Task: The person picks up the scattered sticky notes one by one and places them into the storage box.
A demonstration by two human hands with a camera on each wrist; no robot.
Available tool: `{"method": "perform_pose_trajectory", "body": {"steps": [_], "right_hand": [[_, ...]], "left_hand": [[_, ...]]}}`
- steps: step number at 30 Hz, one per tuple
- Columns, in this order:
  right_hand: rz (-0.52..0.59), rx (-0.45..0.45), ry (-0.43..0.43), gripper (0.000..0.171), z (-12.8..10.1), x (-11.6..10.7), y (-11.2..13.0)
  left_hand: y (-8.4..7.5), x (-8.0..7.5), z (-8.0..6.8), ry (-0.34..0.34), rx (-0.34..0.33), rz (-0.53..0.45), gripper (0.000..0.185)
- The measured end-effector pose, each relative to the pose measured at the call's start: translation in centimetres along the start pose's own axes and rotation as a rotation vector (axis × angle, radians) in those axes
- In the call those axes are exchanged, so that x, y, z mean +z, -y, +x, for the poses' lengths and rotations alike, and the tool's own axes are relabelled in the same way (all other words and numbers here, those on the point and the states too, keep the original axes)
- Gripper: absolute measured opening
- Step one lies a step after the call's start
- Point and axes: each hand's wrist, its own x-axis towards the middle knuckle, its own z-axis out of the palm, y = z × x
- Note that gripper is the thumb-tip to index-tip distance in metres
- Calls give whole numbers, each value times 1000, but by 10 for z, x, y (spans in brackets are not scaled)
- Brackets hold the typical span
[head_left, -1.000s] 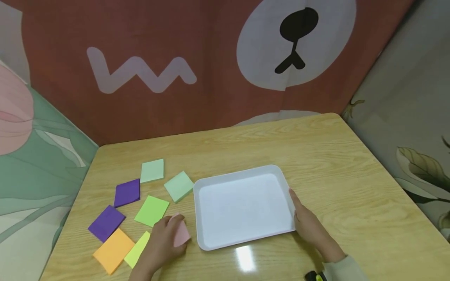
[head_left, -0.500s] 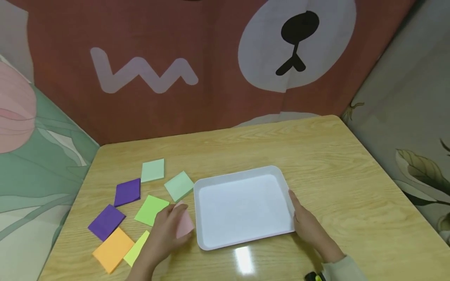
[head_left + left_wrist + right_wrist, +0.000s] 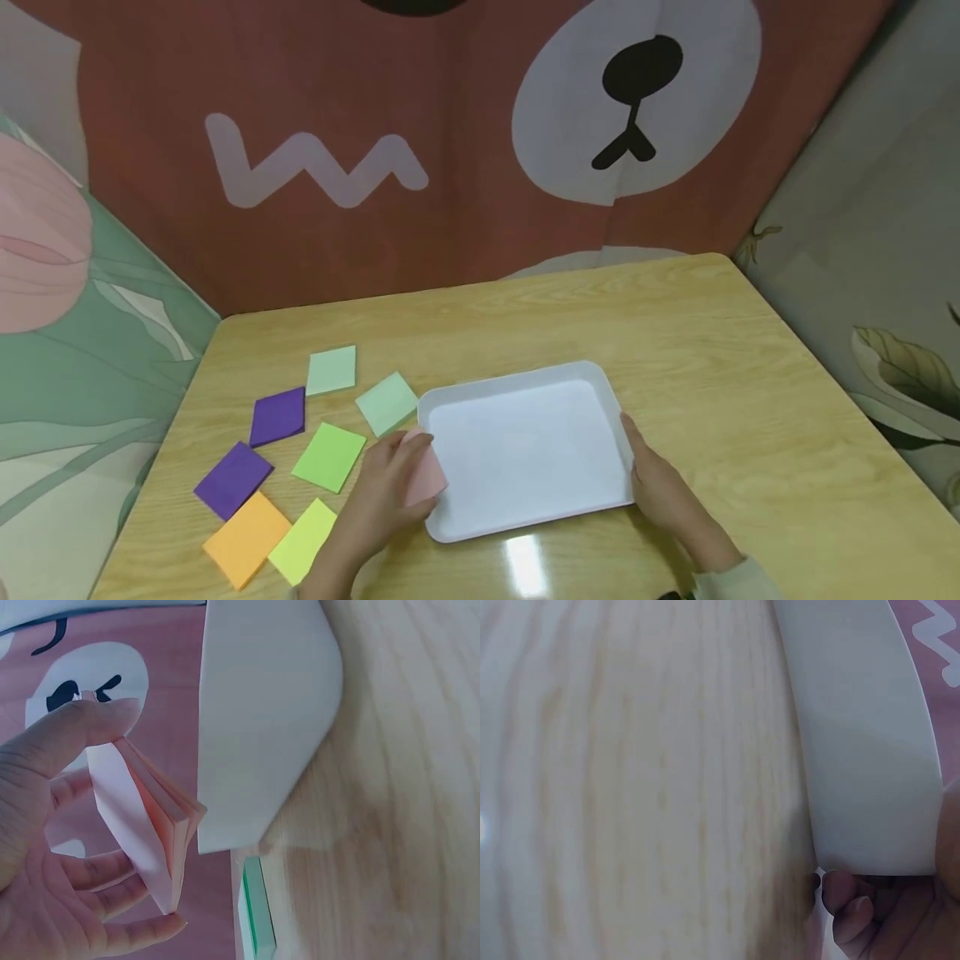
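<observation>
Two hands flank a white tray point(image 3: 525, 450) in the head view: the left hand point(image 3: 382, 500) pinches a pink sticky-note pad point(image 3: 426, 477) at the tray's left rim; the right hand point(image 3: 660, 492) rests against its right edge. Left wrist: thumb and fingers point(image 3: 112, 874) clamp the pad point(image 3: 142, 825) beside the tray point(image 3: 262, 712). Right wrist: curled fingertips point(image 3: 847, 904) under the tray's rim point(image 3: 862, 750).

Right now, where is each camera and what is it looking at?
Head: worn on the head, looking forward and down at the table, white tray and coloured pads; both hands show, left hand, right hand.
Left wrist: on the left wrist, looking along the palm; fingers pinch the pink pad beside the tray.
Right wrist: on the right wrist, close to the table; fingertips grip the tray's edge.
All three views share the tray.
</observation>
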Motion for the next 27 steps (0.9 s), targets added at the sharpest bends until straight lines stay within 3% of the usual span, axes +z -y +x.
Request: {"method": "perform_pose_trajectory", "body": {"steps": [9, 17, 27], "right_hand": [[12, 16, 13, 49, -1, 0, -3], [50, -26, 13, 49, -1, 2, 0], [39, -3, -18, 48, -1, 3, 2]], "left_hand": [[-12, 11, 20, 24, 149, 22, 64], [-16, 23, 21, 54, 178, 26, 64], [-16, 31, 24, 50, 209, 37, 63]]}}
